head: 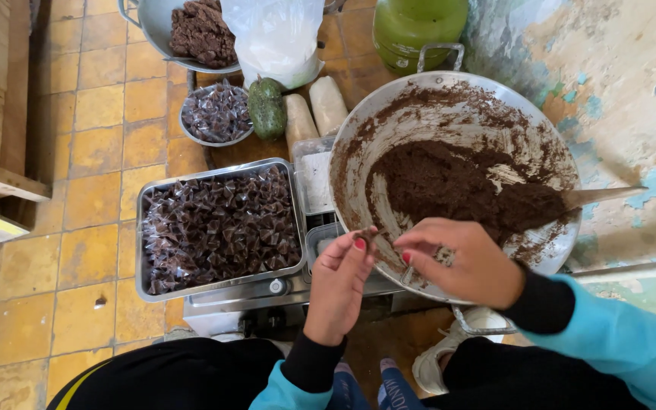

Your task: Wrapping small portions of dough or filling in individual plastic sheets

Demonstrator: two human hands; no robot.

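Two hands meet over the near rim of the big metal pan (449, 91) of brown paste (457, 193). Left hand (339, 285) pinches a small brown piece (368, 235) between fingertips; right hand (468, 262), fingers curled, touches its other end beside the tray of wrapped sweets (218, 228).

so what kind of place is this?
Probably a small home or informal sweet-making spot, worked at floor level. A big metal pan holds brown paste, a steel tray is full of small wrapped pieces, and a green gas cylinder stands on the worn yellow tile floor.
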